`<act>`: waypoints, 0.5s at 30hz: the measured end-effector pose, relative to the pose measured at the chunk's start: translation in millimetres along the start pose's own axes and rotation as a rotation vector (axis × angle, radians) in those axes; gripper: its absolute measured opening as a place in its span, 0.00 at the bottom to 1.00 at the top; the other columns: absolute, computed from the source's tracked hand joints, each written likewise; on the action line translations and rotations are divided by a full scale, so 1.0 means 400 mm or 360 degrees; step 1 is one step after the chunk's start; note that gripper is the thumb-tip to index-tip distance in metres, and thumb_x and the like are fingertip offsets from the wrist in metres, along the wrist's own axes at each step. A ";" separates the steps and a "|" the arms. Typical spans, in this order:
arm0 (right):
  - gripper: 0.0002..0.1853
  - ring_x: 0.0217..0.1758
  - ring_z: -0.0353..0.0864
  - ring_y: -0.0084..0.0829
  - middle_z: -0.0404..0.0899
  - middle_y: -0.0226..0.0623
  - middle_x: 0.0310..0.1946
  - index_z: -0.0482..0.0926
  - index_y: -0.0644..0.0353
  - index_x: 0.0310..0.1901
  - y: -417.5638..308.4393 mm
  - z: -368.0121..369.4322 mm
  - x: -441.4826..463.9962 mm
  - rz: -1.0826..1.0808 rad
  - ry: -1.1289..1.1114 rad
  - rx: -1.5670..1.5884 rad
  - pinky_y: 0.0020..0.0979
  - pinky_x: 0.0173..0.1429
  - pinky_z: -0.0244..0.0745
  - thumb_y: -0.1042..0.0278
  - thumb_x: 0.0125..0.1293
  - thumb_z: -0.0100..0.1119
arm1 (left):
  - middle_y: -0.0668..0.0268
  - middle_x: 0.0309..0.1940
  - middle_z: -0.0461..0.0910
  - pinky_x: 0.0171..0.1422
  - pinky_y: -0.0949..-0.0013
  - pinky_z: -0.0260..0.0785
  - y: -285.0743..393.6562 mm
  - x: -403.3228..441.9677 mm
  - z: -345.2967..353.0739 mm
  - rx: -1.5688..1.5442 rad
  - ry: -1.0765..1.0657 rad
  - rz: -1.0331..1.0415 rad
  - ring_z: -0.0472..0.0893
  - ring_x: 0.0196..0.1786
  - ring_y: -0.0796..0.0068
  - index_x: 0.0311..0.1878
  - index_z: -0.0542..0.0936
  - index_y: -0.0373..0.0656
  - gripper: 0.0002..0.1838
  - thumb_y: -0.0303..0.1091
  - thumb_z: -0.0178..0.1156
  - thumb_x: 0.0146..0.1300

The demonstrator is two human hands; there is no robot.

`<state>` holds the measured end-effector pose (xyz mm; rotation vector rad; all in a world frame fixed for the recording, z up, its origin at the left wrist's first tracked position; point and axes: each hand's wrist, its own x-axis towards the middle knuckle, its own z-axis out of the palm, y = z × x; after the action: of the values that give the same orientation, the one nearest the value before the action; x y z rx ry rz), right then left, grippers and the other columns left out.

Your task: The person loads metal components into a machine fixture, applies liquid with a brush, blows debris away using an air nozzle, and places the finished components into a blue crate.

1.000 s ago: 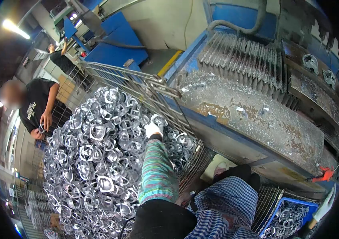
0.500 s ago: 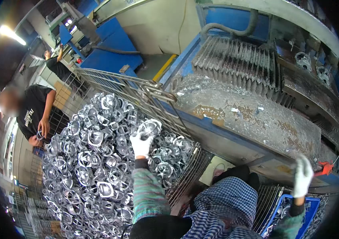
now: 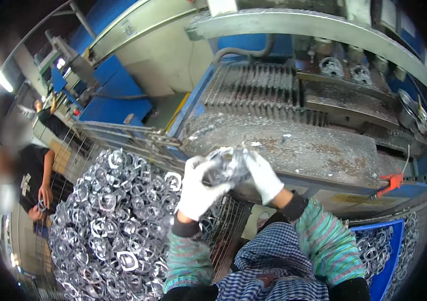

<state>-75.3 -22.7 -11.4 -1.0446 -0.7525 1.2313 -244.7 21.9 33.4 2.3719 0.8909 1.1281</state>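
A shiny ring-shaped metal casting (image 3: 227, 168) is held up in front of me, over the front edge of the machine bed, slightly blurred. My left hand (image 3: 197, 193), in a white glove, grips its left side with thumb and fingers. My right hand (image 3: 264, 176), also gloved in white, closes on its right side; part of those fingers is hidden behind the casting. Below and to the left, a large heap of similar castings (image 3: 118, 220) fills a wire cage (image 3: 138, 135).
The machine bed (image 3: 294, 145) has metal flakes on it and ribbed covers behind. An orange-red handled tool (image 3: 389, 184) lies at its right edge. A blue bin (image 3: 396, 256) with castings stands at lower right. Beyond the cage, a person (image 3: 35, 175) handles a part.
My left hand has lifted a casting off the heap and moved right. My right hand has come in from the far right and now grips the casting too. The view has shifted.
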 end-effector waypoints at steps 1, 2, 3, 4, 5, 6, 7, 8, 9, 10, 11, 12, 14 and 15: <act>0.21 0.51 0.73 0.31 0.71 0.40 0.51 0.62 0.63 0.59 0.009 -0.022 0.042 -0.0193 0.0006 0.0114 0.36 0.49 0.75 0.61 0.69 0.43 | 0.59 0.44 0.72 0.51 0.66 0.67 -0.014 0.024 0.030 -0.0046 0.0096 0.0075 0.73 0.47 0.65 0.48 0.75 0.40 0.28 0.31 0.73 0.39; 0.17 0.48 0.77 0.36 0.72 0.39 0.49 0.64 0.60 0.55 0.012 -0.058 0.061 0.0041 0.0029 0.0496 0.42 0.46 0.77 0.62 0.70 0.43 | 0.62 0.47 0.73 0.51 0.71 0.68 -0.022 0.045 0.070 -0.0542 0.0094 -0.0291 0.74 0.47 0.71 0.53 0.72 0.38 0.27 0.31 0.68 0.48; 0.15 0.48 0.77 0.37 0.72 0.40 0.49 0.65 0.60 0.54 -0.003 -0.073 0.074 0.0029 0.0048 0.0696 0.43 0.46 0.76 0.62 0.70 0.43 | 0.61 0.49 0.72 0.51 0.70 0.69 -0.027 0.074 0.101 -0.0883 0.0137 -0.0472 0.74 0.49 0.71 0.54 0.72 0.39 0.27 0.31 0.68 0.49; 0.14 0.48 0.77 0.38 0.72 0.40 0.50 0.66 0.59 0.52 -0.008 -0.087 0.089 0.0017 0.0060 0.0895 0.44 0.46 0.76 0.62 0.70 0.43 | 0.59 0.51 0.72 0.51 0.70 0.69 -0.036 0.102 0.126 -0.1220 0.0177 -0.0658 0.73 0.51 0.70 0.54 0.72 0.39 0.27 0.31 0.67 0.49; 0.14 0.48 0.77 0.38 0.72 0.40 0.50 0.66 0.59 0.52 -0.002 -0.104 0.107 -0.0007 0.0072 0.0894 0.44 0.46 0.76 0.62 0.70 0.43 | 0.61 0.48 0.74 0.50 0.73 0.69 -0.072 0.120 0.157 -0.0986 0.0114 -0.0571 0.75 0.48 0.74 0.54 0.72 0.37 0.25 0.31 0.65 0.52; 0.14 0.48 0.76 0.38 0.72 0.41 0.50 0.66 0.58 0.52 0.010 -0.123 0.129 0.0031 0.0077 0.0964 0.45 0.45 0.76 0.61 0.69 0.43 | 0.64 0.46 0.76 0.49 0.76 0.68 -0.099 0.137 0.182 -0.0750 0.0059 -0.0483 0.76 0.44 0.78 0.54 0.72 0.34 0.23 0.30 0.63 0.54; 0.14 0.48 0.76 0.39 0.72 0.41 0.50 0.66 0.57 0.52 0.008 -0.131 0.135 0.0075 0.0080 0.1035 0.45 0.45 0.76 0.61 0.69 0.44 | 0.62 0.42 0.79 0.47 0.75 0.69 -0.098 0.158 0.187 -0.0543 -0.0025 -0.0484 0.77 0.41 0.77 0.50 0.74 0.33 0.20 0.29 0.63 0.54; 0.14 0.48 0.76 0.39 0.72 0.41 0.50 0.66 0.57 0.52 0.007 -0.139 0.138 0.0060 0.0086 0.1034 0.45 0.45 0.76 0.61 0.69 0.44 | 0.62 0.42 0.79 0.47 0.75 0.69 -0.114 0.175 0.198 -0.0549 -0.0031 -0.0470 0.77 0.41 0.77 0.50 0.74 0.33 0.20 0.29 0.63 0.54; 0.15 0.48 0.77 0.39 0.72 0.40 0.50 0.67 0.56 0.52 0.001 -0.141 0.139 0.0166 0.0186 0.0972 0.45 0.45 0.76 0.60 0.69 0.44 | 0.60 0.41 0.79 0.47 0.74 0.70 -0.126 0.193 0.206 -0.0348 -0.0008 -0.0470 0.78 0.40 0.76 0.49 0.75 0.33 0.20 0.29 0.63 0.53; 0.15 0.47 0.77 0.40 0.73 0.40 0.50 0.67 0.55 0.52 -0.005 -0.145 0.141 0.0274 0.0284 0.0907 0.45 0.45 0.76 0.59 0.68 0.45 | 0.59 0.41 0.80 0.47 0.73 0.70 -0.136 0.208 0.215 -0.0147 0.0018 -0.0470 0.78 0.39 0.75 0.48 0.76 0.33 0.19 0.28 0.63 0.52; 0.16 0.45 0.78 0.40 0.74 0.39 0.48 0.67 0.55 0.53 0.006 -0.155 0.159 0.0292 0.0361 0.0874 0.46 0.45 0.75 0.58 0.68 0.46 | 0.56 0.41 0.80 0.47 0.71 0.70 -0.147 0.217 0.222 -0.0059 0.0084 -0.0479 0.79 0.39 0.71 0.49 0.76 0.34 0.19 0.28 0.62 0.51; 0.16 0.45 0.78 0.40 0.74 0.39 0.48 0.67 0.55 0.53 0.003 -0.153 0.164 0.0286 0.0362 0.0879 0.46 0.45 0.75 0.58 0.68 0.46 | 0.56 0.41 0.80 0.47 0.71 0.70 -0.151 0.226 0.226 -0.0058 0.0081 -0.0472 0.79 0.39 0.71 0.49 0.76 0.34 0.19 0.28 0.62 0.51; 0.15 0.43 0.78 0.37 0.75 0.38 0.46 0.69 0.57 0.51 -0.004 -0.147 0.178 0.0189 0.0514 0.0673 0.44 0.47 0.74 0.59 0.67 0.48 | 0.56 0.43 0.78 0.51 0.66 0.68 -0.162 0.243 0.233 -0.0015 0.0362 -0.0225 0.78 0.44 0.62 0.47 0.76 0.38 0.16 0.26 0.58 0.54; 0.14 0.43 0.78 0.34 0.76 0.37 0.43 0.70 0.61 0.49 0.039 -0.180 0.232 0.0075 0.0534 0.0494 0.37 0.48 0.73 0.63 0.65 0.51 | 0.56 0.41 0.77 0.52 0.63 0.67 -0.155 0.250 0.225 0.0176 0.0441 0.0021 0.76 0.45 0.58 0.46 0.76 0.40 0.16 0.21 0.54 0.52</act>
<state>3.0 52.1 -59.5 -0.9805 -0.2689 1.1314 -149.4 130.0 -0.8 2.3464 1.0535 1.4740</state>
